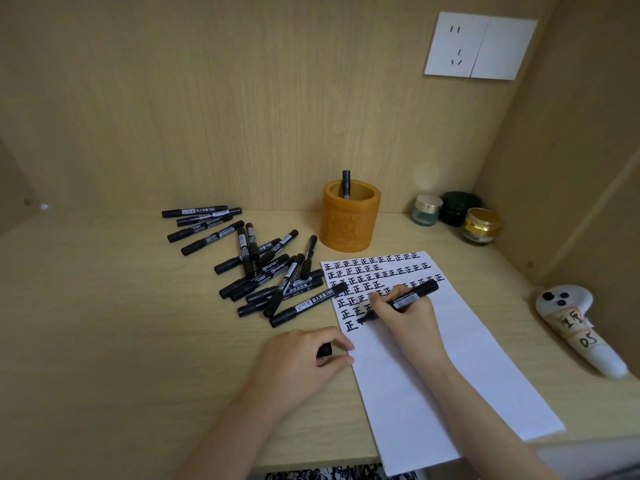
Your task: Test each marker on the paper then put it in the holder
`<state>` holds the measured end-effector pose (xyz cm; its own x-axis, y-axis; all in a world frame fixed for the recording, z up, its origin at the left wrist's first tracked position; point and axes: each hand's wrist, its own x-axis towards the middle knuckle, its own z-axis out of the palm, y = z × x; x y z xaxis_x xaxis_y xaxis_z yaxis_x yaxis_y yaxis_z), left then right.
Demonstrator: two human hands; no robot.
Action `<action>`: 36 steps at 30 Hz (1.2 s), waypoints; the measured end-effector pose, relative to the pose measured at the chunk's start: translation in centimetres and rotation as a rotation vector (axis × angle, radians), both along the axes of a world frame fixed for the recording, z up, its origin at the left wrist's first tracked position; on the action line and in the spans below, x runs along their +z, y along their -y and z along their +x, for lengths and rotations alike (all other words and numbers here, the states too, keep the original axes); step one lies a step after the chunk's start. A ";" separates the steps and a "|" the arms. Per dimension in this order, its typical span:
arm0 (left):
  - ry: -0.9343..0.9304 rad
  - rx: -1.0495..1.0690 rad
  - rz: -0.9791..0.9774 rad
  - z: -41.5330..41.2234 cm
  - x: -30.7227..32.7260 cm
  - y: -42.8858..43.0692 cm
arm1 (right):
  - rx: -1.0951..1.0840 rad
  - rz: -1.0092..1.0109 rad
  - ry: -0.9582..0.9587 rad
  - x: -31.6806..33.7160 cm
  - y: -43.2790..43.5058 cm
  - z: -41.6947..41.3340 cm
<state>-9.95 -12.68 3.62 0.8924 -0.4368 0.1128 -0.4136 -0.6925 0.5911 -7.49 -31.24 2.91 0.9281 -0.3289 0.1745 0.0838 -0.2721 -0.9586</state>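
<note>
Pale wooden tabletop fills the near view. The left hand rests at nine o'clock of the paper, fingers curled around a black cap. The right hand grips an uncapped black marker, and its tip touches the paper under rows of written black characters. At ten o'clock from the paper lies a pile of capped markers. At twelve o'clock stands the orange holder with one marker upright inside. Three small jars stand at two o'clock, near the back wall.
</note>
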 end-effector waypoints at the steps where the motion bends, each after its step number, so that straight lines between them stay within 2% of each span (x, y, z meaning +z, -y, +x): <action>1: 0.002 0.000 0.000 0.0 0.0 0.0 | -0.001 -0.010 -0.004 0.0 0.0 0.0; 29: -0.004 -0.007 0.003 -0.3 0.5 0.0 | -0.041 -0.008 -0.026 0.7 0.0 -0.3; 36: -0.005 -0.008 -0.004 -0.1 0.4 0.0 | -0.047 0.045 -0.021 0.5 0.2 -0.2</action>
<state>-10.09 -12.66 4.00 0.8896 -0.4432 0.1101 -0.4160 -0.6869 0.5960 -7.71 -31.49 3.41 0.9150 -0.3789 0.1387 0.0514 -0.2315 -0.9715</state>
